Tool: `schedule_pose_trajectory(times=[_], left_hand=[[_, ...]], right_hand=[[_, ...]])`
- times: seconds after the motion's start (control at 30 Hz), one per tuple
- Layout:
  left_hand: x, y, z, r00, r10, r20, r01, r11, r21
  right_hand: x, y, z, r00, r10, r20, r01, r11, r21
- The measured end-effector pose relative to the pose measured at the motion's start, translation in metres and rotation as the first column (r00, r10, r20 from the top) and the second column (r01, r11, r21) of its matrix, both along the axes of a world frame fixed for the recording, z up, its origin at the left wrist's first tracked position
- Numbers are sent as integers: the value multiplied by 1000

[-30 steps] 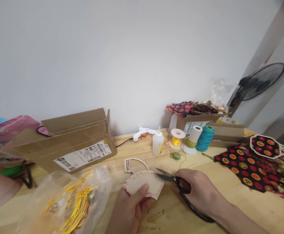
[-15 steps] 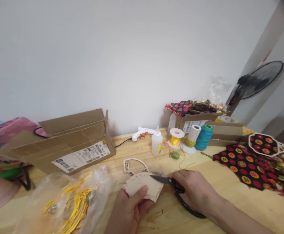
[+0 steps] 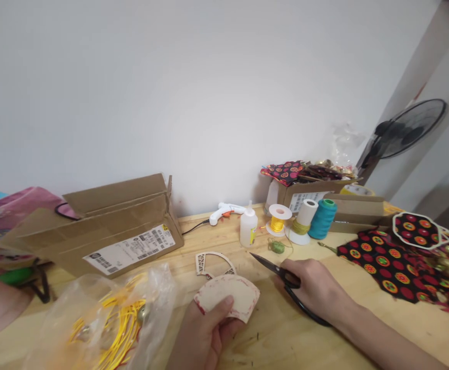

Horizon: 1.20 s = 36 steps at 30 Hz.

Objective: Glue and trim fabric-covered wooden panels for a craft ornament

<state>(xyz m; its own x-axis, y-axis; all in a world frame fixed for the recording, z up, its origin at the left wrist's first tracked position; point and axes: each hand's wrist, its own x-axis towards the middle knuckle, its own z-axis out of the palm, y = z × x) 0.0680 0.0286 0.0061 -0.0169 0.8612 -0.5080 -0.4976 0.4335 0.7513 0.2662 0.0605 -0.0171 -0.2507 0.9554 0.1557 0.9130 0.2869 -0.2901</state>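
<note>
The fan-shaped piece [image 3: 235, 289] is cream, red-smudged along its edges; the scissors [image 3: 279, 271] are dark-bladed, black-handled. At the piece's three o'clock, black cloth [image 3: 384, 264] bears red and orange rounds.

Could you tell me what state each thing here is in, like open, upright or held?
Cream fan-shaped piece: held in left hand, edges marked red
Scissors: held in right hand, blades closed or nearly so
Openwork frame: lying down
Squeeze bottle: upright
Glue gun: lying down
Yellow spool: upright
Teal thread cone: upright
Green thread: bundled, one strand trailing
Large cardboard box: flap open
Electric fan: cannot tell whether running
</note>
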Motion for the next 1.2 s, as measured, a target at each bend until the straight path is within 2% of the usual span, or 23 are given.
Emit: schedule_pose_trajectory(times=[0.13,0.27,0.37,0.53,0.67,0.77,0.97,1.1,1.2], left_hand=[[-2,4,2,997,62,45,-62,998,-11],[-3,6,0,989,120,86,-120,993,0],[-3,7,-2,985,148,92,-150,988,19],[-4,7,-7,982,144,122,-153,986,73],[-5,7,-12,982,128,136,-136,989,56],[-6,7,-13,981,149,121,-155,987,42],[-6,7,-8,980,179,89,-181,983,9],[-6,6,-6,985,162,57,-163,987,11],[-4,5,-4,989,140,50,-140,990,-8]], right_hand=[[1,-2,1,984,-48,-172,45,999,-24],[2,-6,2,968,-52,-246,31,996,-90],[-1,-13,5,977,-39,-208,16,994,-108],[-12,-24,10,997,4,-80,-6,999,-33],[-19,-24,6,997,-11,73,9,999,32],[-20,-22,1,992,-2,128,-8,996,83],[-19,-21,-2,987,48,154,-68,990,125],[-19,-20,-3,986,76,146,-92,990,106],[-14,-14,-2,993,40,109,-47,997,59]])
